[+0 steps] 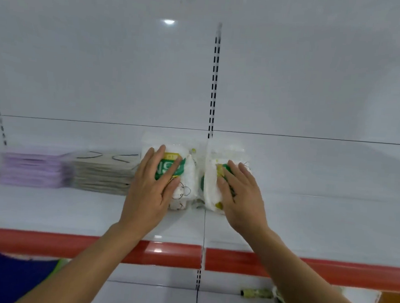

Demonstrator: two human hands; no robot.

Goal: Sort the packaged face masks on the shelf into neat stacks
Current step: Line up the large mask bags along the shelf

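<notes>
**A:** In the head view, where are the hands?

**B:** Both rest on mask packets in the middle of the white metal shelf (72, 208), behind its glossy red front strip (69, 245). The left hand (152, 186) lies flat with its fingers straight on the left pile of white plastic packets with green labels (190, 172). It presses on the pile and grips nothing. The right hand (241, 194) lies the same way, fingers extended and uncurled, on the right pile of similar white packets (209, 185).

**A:** Do the two piles touch?

**B:** They sit just beside each other, either side of the seam below the slotted upright (214, 81). I cannot tell whether they meet.

**A:** And what else is on the shelf?

**B:** On the left there is a squared stack of lilac packets (32, 170). Next to it is a pale grey stack (102, 175), close against the left pile. Both are blurred.

**A:** So which step is this?

**B:** I judge it to be squaring up the green-labelled packets, which look skewed and loose. The next move probably calls for pushing the edges in from the sides, and perhaps merging the two piles. It should be done gently, since slick film is likely to slide.
</notes>
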